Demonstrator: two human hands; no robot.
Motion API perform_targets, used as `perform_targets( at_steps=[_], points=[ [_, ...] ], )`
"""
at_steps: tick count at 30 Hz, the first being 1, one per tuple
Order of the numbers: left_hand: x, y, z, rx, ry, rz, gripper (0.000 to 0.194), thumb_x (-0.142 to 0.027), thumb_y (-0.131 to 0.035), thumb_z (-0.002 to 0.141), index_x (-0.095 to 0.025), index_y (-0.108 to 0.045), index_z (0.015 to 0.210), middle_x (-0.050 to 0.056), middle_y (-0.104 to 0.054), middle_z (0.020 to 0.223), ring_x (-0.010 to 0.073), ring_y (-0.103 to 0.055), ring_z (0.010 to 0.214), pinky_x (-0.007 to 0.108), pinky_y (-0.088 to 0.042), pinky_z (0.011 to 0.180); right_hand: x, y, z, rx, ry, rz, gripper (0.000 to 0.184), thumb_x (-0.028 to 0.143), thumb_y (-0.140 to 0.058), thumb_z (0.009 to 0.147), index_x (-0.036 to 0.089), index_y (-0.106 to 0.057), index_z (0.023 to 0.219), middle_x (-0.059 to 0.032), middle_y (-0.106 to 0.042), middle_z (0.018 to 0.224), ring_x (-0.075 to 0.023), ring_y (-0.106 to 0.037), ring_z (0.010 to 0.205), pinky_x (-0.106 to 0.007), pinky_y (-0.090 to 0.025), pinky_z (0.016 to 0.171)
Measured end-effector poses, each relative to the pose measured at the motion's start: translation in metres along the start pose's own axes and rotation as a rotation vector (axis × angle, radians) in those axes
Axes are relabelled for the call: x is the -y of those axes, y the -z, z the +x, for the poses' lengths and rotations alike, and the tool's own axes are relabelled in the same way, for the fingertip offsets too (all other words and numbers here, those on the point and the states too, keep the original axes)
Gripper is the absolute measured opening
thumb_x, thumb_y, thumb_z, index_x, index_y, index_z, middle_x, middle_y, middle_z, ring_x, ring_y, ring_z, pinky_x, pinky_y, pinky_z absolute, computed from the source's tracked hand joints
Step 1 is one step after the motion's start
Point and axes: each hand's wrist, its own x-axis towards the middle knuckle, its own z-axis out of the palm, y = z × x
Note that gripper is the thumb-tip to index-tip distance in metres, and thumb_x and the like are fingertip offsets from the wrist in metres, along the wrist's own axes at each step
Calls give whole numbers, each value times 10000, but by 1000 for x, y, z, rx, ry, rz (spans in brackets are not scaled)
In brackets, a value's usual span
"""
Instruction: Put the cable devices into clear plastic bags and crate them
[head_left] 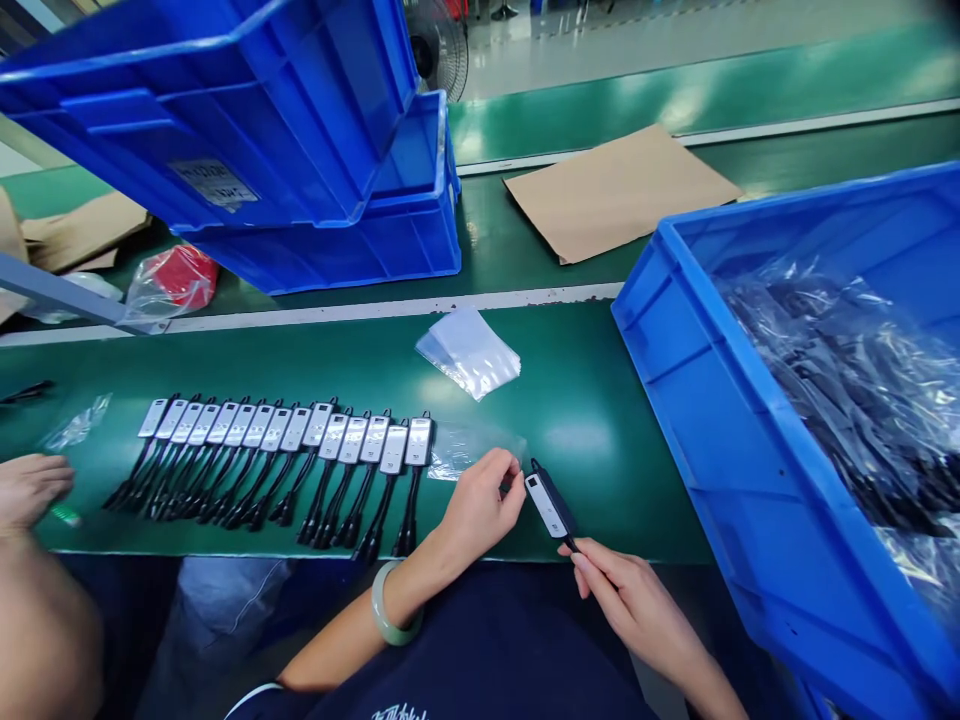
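Note:
My right hand (626,590) pinches the cable end of a small black adapter with a silver label (550,506), holding it just above the green table's near edge. My left hand (480,505), with a pale green bangle on the wrist, is closed on the edge of a clear plastic sleeve (469,447) right beside the adapter's top. To the left lies a neat row of several identical adapters (285,455) with their black cables pointing toward me.
A big blue bin (675,360) of bagged adapters stands at the right. Stacked blue bins (315,200) sit at the back left, a pile of clear bags (469,352) mid-table, cardboard (619,190) behind. Another person's hand (30,490) rests at the left edge.

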Motion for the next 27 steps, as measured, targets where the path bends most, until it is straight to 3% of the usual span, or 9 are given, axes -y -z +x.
perform_targets(
  at_steps=[4, 8, 12, 17, 21, 27],
  points=[
    [-1, 3, -2, -22, -52, 87, 134, -197, -416, 914, -164, -493, 808, 11, -524, 818, 83, -489, 674, 193, -391, 610, -1, 2, -3, -54, 52, -53, 321, 342, -322, 1010, 185, -491, 787, 19, -514, 712, -87, -476, 626, -212, -316, 639],
    [2, 5, 0, 52, -67, 84, 94, -153, -437, 875, -161, -502, 808, 17, -530, 831, 95, -497, 707, 204, -388, 636, 1, 5, -3, -145, 141, -15, 308, 317, -349, 999, 186, -484, 755, 9, -498, 700, -96, -474, 622, -208, -331, 630],
    [6, 1, 2, 128, 28, -39, 62, -154, -489, 828, -158, -509, 769, -10, -535, 748, 82, -477, 656, 180, -354, 576, -3, 0, 1, -97, 100, 14, 319, 340, -340, 1000, 188, -494, 766, 8, -510, 704, -102, -471, 616, -214, -334, 634],
    [10, -5, -2, 65, 158, -182, 112, -224, -462, 866, -158, -510, 788, -11, -549, 746, 78, -498, 644, 162, -369, 537, -12, -7, 2, -40, 7, 8, 358, 383, -307, 1007, 187, -469, 754, 18, -493, 678, -101, -457, 606, -216, -324, 641],
    [9, -6, -7, -8, 44, -115, 104, -190, -426, 875, -153, -490, 803, 12, -532, 839, 77, -488, 680, 168, -384, 553, -13, -8, 1, 4, -6, -27, 377, 401, -295, 1009, 185, -449, 741, 20, -499, 675, -100, -470, 615, -222, -319, 652],
    [-2, -5, -9, -62, -218, 82, 67, -155, -453, 864, -147, -493, 811, 69, -518, 1004, 162, -477, 936, 301, -432, 827, -6, -13, 17, -104, 1, 41, 355, 424, -332, 996, 198, -548, 829, -21, -590, 837, -136, -556, 787, -239, -379, 736]
  ],
)
